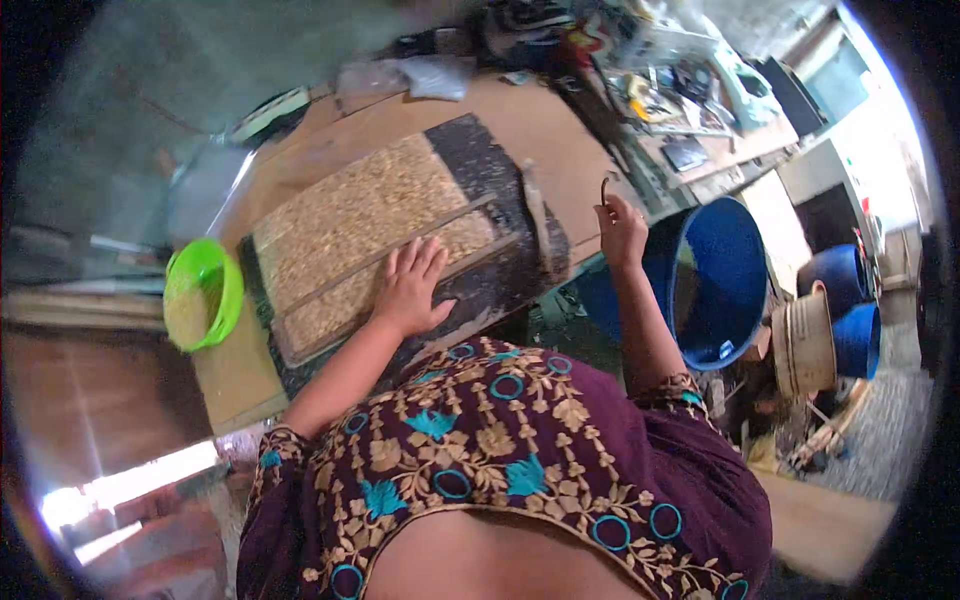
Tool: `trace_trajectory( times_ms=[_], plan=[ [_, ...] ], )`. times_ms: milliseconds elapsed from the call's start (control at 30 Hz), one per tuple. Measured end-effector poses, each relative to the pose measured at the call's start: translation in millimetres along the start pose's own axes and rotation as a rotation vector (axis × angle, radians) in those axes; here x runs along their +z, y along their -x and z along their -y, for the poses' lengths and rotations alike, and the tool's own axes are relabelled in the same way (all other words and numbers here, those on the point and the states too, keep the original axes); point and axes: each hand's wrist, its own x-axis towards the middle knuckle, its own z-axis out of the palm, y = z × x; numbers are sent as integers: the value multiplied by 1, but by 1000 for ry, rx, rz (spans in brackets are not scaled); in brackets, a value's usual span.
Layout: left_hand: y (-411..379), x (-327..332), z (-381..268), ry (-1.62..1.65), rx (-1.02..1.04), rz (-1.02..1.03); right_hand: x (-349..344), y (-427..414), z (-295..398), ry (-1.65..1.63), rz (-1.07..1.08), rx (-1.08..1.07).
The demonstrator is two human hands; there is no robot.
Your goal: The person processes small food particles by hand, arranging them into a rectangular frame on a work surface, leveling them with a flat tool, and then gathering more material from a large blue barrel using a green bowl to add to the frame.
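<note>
A dark board (463, 142) lies on the table before me, with a broad layer of pale tan grains or small pieces (360, 199) spread over it. Two thin bars cross it, the upper bar (390, 251) running slantwise over the layer. My left hand (412, 289) rests palm down on the lower strip between the bars, fingers extended and thumb out, with nothing visible in its grasp. Out to the right, past the table edge, my right hand (624, 232) is raised and pinches a thin, dark, curved piece (604, 192). What that piece is cannot be made out.
A lime-green basket (231, 300) with pale grains stands left of the board. Blue drums (724, 285) and a beige bucket (806, 345) stand right. Behind lie clear plastic bags (439, 77) and a cluttered side table (772, 139). A pale bar (536, 214) lies at the board's right end.
</note>
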Motion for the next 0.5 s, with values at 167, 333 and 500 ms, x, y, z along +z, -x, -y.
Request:
trace_trajectory(
  times_ms=[167, 333, 500],
  plan=[
    [-10, -5, -17, 100, 86, -32, 21, -11, -84, 183, 56, 34],
    [14, -16, 20, 252, -179, -338, 38, -23, -111, 240, 91, 4],
    [84, -13, 98, 191, -731, -693, 49, -28, -129, 304, 72, -12]
  ],
)
